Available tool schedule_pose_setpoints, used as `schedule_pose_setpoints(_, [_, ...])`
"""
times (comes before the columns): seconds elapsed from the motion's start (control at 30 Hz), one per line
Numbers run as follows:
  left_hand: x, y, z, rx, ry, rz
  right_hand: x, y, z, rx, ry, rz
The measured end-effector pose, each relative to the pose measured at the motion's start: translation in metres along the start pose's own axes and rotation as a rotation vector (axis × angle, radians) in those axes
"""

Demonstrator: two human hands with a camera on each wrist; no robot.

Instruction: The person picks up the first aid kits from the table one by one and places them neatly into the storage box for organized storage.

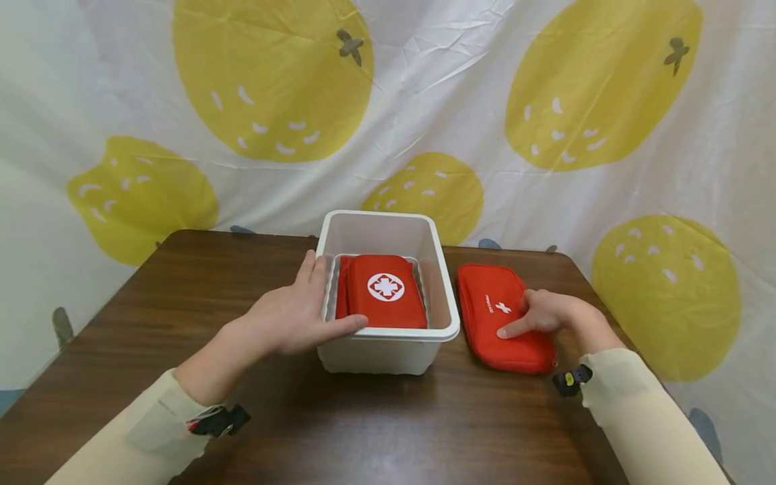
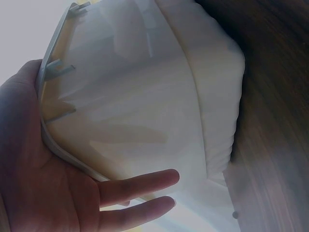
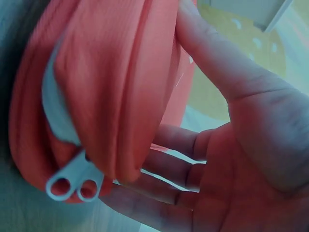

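Note:
A white plastic bin (image 1: 378, 351) stands mid-table. Inside it lies a red pouch (image 1: 397, 313) with a white cross emblem, over another red item (image 1: 342, 286) and a clear tray-like edge. My left hand (image 1: 297, 306) rests against the bin's left and front rim; in the left wrist view two straight fingers (image 2: 140, 188) extend beside its outer wall. Right of the bin, a red first-aid pouch (image 1: 485, 323) lies on the table. My right hand (image 1: 548, 313) grips its right side, thumb on top and fingers around the edge. Two pale zipper pulls (image 3: 75, 181) show near a partly open seam.
The dark wooden table (image 1: 376, 431) runs back to a white curtain (image 1: 436, 81) printed with yellow lemons. The bin stands close to the table's far edge. A dark strap device sits on each wrist.

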State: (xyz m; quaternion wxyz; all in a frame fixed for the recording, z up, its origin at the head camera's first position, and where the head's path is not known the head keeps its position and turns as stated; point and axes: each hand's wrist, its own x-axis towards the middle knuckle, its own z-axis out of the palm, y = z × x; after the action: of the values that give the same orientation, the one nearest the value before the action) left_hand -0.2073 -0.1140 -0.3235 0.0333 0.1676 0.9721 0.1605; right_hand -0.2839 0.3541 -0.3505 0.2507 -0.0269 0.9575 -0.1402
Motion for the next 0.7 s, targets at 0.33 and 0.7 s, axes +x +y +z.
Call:
schedule_pose_setpoints(0.33, [0.001, 0.000, 0.001, -0.001, 0.005, 0.002, -0.009, -0.014, 0.010, 0.076, -0.059, 0.047])
schedule_pose_setpoints(0.7, [0.000, 0.000, 0.000, -0.009, -0.002, -0.010, -0.020, -0.027, 0.011, 0.001, -0.044, 0.073])
